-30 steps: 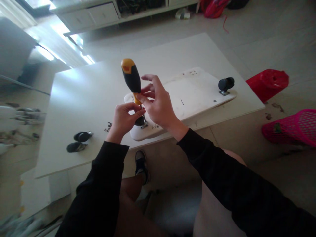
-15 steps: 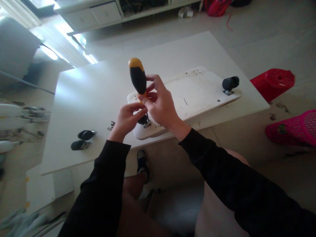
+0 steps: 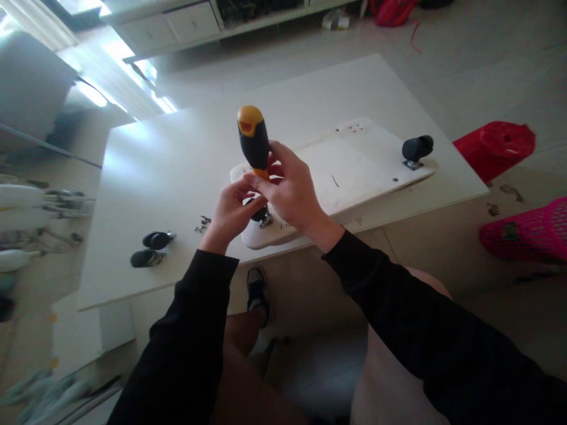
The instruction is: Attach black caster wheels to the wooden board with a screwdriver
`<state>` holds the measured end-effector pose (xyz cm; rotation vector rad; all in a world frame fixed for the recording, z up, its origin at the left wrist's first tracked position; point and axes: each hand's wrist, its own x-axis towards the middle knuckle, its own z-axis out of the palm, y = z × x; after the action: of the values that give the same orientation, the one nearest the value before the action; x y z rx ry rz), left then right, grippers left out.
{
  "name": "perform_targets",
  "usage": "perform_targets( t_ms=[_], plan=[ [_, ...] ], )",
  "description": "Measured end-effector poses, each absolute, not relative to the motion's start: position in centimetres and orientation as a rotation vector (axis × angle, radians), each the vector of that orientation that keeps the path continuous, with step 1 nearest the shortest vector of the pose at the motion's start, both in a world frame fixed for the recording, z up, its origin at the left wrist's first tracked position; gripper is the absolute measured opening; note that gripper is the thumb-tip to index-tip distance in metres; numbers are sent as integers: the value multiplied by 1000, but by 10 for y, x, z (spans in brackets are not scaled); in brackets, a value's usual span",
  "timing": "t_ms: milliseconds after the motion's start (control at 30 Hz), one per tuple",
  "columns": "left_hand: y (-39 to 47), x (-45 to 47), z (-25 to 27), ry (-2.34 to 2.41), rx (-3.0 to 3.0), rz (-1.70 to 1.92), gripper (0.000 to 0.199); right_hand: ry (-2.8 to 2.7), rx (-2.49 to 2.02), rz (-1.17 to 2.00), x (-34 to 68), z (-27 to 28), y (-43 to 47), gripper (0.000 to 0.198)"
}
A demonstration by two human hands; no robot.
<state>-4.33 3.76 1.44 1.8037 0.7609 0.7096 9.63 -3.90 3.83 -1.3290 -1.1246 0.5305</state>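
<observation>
A yellow-and-black screwdriver (image 3: 253, 140) stands nearly upright over the near left corner of a white board (image 3: 310, 200). My right hand (image 3: 295, 192) is closed around the lower end of its handle. My left hand (image 3: 234, 209) is closed with its fingertips drawn together by the screwdriver's shaft; what they pinch is hidden. Just under both hands, a black caster wheel (image 3: 259, 211) with a metal plate rests on the board's corner. Another caster (image 3: 416, 150) stands upright at the board's right end. Screw holes show at the far right corner.
Two loose casters (image 3: 148, 258) lie on the left of the white table (image 3: 146, 171), with a small pile of screws (image 3: 204, 223) nearer the board. Beyond the table's right edge are a red plastic object (image 3: 500, 144) and a pink basket (image 3: 531, 230). A cabinet (image 3: 177, 29) stands behind.
The screwdriver's handle has turned and tipped slightly to the right, showing the notch in its yellow end. Both hands stay at the same corner. The whole view has shifted a little.
</observation>
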Motion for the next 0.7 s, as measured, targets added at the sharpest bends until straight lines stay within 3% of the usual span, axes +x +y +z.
perform_targets(
  t_ms=[700],
  plan=[
    [38,-48,14,803,1843,730,20,-1090,-1254,580,93,42,-42,34]
  ],
)
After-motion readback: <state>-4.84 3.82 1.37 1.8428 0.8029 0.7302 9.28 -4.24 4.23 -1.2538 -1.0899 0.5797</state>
